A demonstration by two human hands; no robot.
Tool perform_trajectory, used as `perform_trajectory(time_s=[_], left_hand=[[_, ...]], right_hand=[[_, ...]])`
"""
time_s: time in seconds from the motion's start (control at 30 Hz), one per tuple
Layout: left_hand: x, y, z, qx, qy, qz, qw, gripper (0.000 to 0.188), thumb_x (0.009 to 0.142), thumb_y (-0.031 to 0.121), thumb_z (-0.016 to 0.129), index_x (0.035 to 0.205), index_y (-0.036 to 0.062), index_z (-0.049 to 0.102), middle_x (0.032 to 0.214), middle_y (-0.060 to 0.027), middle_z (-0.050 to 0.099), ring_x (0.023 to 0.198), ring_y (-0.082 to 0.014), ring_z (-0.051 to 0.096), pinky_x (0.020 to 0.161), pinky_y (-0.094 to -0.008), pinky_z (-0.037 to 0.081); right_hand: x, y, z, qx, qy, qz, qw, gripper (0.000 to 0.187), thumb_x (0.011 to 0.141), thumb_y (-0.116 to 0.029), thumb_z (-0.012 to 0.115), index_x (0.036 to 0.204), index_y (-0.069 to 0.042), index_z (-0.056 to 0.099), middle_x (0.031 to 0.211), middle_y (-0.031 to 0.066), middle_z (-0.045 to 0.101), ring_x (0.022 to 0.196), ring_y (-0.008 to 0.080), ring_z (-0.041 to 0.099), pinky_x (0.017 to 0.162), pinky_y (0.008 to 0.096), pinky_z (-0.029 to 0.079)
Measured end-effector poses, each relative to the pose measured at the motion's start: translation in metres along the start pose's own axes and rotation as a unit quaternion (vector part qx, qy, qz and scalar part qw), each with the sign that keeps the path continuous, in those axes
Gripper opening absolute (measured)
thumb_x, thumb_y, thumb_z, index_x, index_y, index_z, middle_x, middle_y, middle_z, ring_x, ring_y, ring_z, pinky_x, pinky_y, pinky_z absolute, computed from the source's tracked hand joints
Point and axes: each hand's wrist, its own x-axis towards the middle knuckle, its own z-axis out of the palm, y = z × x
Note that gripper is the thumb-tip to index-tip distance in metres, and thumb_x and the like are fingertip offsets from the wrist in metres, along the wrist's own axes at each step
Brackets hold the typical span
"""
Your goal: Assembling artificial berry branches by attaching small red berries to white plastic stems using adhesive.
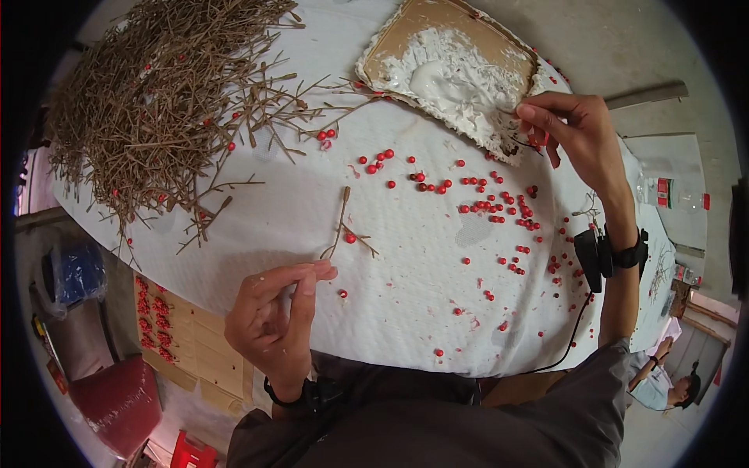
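Observation:
A thin brown forked twig (342, 221) with one red berry on it stands up from the fingertips of my left hand (275, 312), which pinches its lower end. My right hand (573, 129) is closed at the near right corner of a cardboard tray (396, 48) smeared with thick white paste (449, 82). Between its fingers shows a small red berry (543, 140), partly hidden, with a thin dark stem by it. Many loose red berries (490, 207) lie scattered on the white cloth between my hands. One berry (342, 294) rests just right of my left fingertips.
A large heap of brown twigs (148, 117) covers the far left of the cloth-covered table (406, 312). A black cable (581, 316) runs from my right wrist device. Clear bottles (686, 199) and another person (663, 382) are at right. Below left are cardboard (211, 343) and a dark red chair (117, 402).

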Motion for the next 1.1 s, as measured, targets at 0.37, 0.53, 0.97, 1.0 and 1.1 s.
perform_trajectory(time_s=[0.37, 0.53, 0.97, 1.0, 1.1], left_hand=[[-0.001, -0.001, -0.001, 0.023, -0.004, 0.008, 1.000, 0.006, 0.089, -0.008, 0.056, 0.095, -0.0060, 0.058, 0.088, -0.0186, 0.070, 0.078, -0.0223, 0.071, 0.074, -0.0256, 0.054], [-0.001, 0.005, 0.000, 0.016, 0.003, -0.017, 1.000, 0.010, 0.087, -0.011, 0.058, 0.096, -0.0075, 0.059, 0.090, -0.0198, 0.069, 0.081, -0.0243, 0.070, 0.076, -0.0286, 0.055], [-0.001, -0.001, 0.000, 0.016, -0.004, 0.009, 1.000, 0.005, 0.091, -0.005, 0.057, 0.095, -0.0051, 0.059, 0.089, -0.0169, 0.071, 0.080, -0.0201, 0.071, 0.073, -0.0218, 0.053], [-0.001, -0.002, -0.001, 0.018, -0.008, 0.010, 1.000, 0.005, 0.091, -0.005, 0.057, 0.095, -0.0051, 0.059, 0.089, -0.0170, 0.071, 0.080, -0.0201, 0.071, 0.073, -0.0217, 0.053], [-0.002, -0.003, -0.001, 0.018, -0.013, 0.014, 1.000, 0.005, 0.091, -0.005, 0.057, 0.095, -0.0052, 0.058, 0.089, -0.0170, 0.071, 0.080, -0.0201, 0.071, 0.073, -0.0217, 0.053]], right_hand=[[-0.010, -0.009, 0.004, -0.079, 0.084, 0.003, 0.993, 0.020, 0.093, -0.016, 0.063, 0.096, 0.002, 0.072, 0.069, 0.0015, 0.063, 0.050, 0.0040, 0.046, 0.042, 0.0208, 0.034], [-0.024, -0.016, 0.019, 0.008, 0.184, -0.123, 0.975, 0.021, 0.094, -0.017, 0.063, 0.097, 0.002, 0.072, 0.068, 0.0012, 0.062, 0.049, 0.0039, 0.046, 0.041, 0.0214, 0.033], [-0.023, -0.002, -0.001, 0.035, 0.037, 0.098, 0.994, 0.026, 0.094, -0.021, 0.064, 0.095, 0.003, 0.071, 0.070, 0.0007, 0.061, 0.052, 0.0043, 0.048, 0.043, 0.0206, 0.037], [-0.024, -0.004, -0.003, 0.065, 0.045, 0.093, 0.992, 0.025, 0.094, -0.020, 0.064, 0.094, 0.003, 0.071, 0.071, 0.0008, 0.062, 0.053, 0.0045, 0.049, 0.044, 0.0207, 0.037], [-0.026, -0.003, -0.003, 0.079, 0.083, 0.047, 0.992, 0.022, 0.093, -0.018, 0.064, 0.094, 0.003, 0.071, 0.075, 0.0016, 0.064, 0.056, 0.0049, 0.051, 0.045, 0.0210, 0.039]])
